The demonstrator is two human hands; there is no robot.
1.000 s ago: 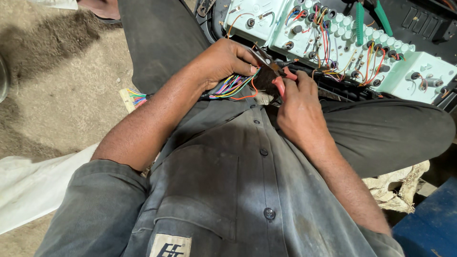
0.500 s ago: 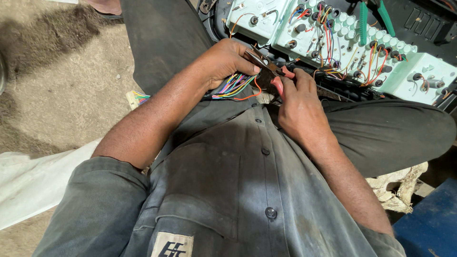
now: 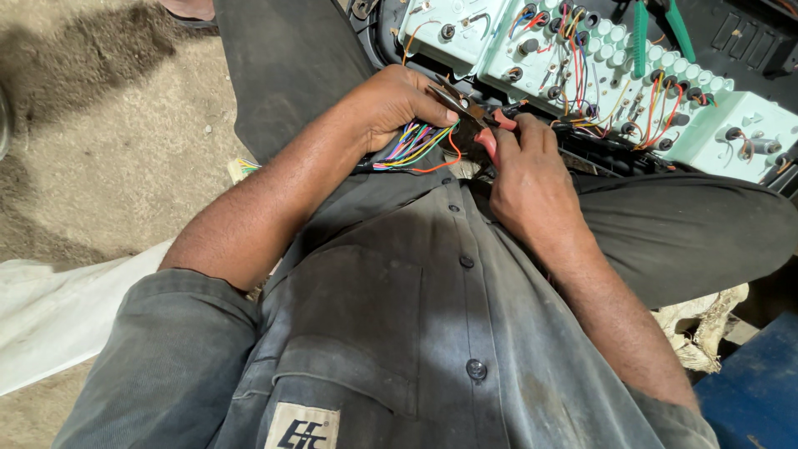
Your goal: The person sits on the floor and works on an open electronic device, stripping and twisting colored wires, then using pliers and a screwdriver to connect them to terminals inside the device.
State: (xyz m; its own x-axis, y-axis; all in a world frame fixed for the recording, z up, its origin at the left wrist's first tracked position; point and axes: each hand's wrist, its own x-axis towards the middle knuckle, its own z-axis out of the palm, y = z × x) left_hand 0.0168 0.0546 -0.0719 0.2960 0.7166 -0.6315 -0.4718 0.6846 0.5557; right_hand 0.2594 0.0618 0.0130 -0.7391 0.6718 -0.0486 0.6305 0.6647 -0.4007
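My left hand [image 3: 391, 104] grips a bundle of coloured wires [image 3: 413, 145] over my lap. My right hand [image 3: 528, 179] holds red-handled pliers [image 3: 475, 116], their metal jaws pointing left toward the wires by my left fingers. Just beyond both hands lies the pale green back of an instrument panel [image 3: 582, 58], studded with round sockets and thin coloured wires. The lower part of the pliers' handles is hidden inside my right fist.
Green-handled pliers [image 3: 644, 33] rest on the panel at the top. Sandy ground [image 3: 100, 141] lies to the left, with a white cloth [image 3: 58, 316] lower left. A blue box [image 3: 761, 391] and a dirty rag [image 3: 702, 324] sit at the lower right.
My hands have stayed together at the wires; the view has shifted slightly, and the pliers' jaws now sit closer to my left fingers.
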